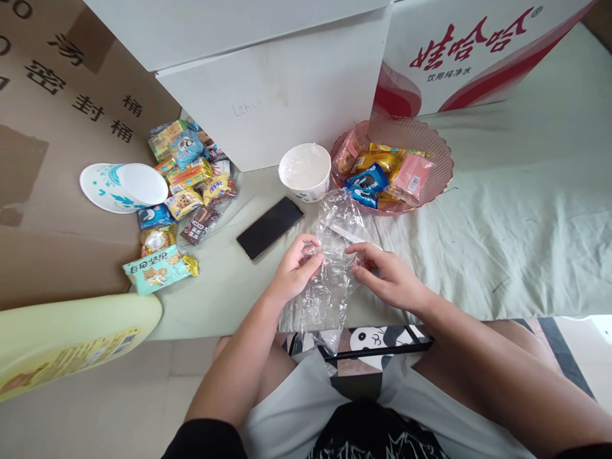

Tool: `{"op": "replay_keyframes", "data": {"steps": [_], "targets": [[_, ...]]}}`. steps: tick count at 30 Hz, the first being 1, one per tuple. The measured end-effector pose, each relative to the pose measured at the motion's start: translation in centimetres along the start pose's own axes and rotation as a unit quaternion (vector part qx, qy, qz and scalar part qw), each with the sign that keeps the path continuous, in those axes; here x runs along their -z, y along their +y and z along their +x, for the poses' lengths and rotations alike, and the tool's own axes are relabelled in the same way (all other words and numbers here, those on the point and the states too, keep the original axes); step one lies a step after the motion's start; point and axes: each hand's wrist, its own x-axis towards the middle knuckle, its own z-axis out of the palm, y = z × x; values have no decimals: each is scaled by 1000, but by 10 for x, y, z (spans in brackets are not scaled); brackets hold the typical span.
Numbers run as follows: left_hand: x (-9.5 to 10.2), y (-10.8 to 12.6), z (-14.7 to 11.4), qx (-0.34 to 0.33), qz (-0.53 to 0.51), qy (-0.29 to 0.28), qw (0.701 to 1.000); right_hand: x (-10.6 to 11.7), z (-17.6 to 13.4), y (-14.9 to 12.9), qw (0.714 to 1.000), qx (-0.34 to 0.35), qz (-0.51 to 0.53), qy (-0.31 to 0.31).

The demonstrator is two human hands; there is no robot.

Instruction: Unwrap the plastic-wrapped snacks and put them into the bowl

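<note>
Crinkled clear plastic film [329, 287] spreads between my hands and hangs over the front edge of the cloth-covered surface; whether it is a sheet or a bag, I cannot tell. My left hand [297, 269] is curled, thumb and fingers closed on the film's left side. On the other side, my right hand [385, 274] touches the film with bent fingers, its thumb and index finger apart. A narrow white strip [342, 231] lies across the film just above both hands. Beyond it stands a white paper bowl [306, 173] with clear plastic in its mouth.
A pink scalloped plate [442, 159] bears wrapped snacks. A black phone [270, 227] lies left of the film. Further left are piled snack packets [189, 172], a tipped paper bowl [108, 185] and a yellow container [71, 344]. White boxes [287, 95] and a brown carton [71, 210] stand behind.
</note>
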Motion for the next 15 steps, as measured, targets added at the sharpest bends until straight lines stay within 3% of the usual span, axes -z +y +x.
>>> {"op": "replay_keyframes", "data": {"steps": [15], "targets": [[2, -3, 0, 27, 64, -15, 997, 0, 1, 1, 1000, 1, -19, -1]]}}
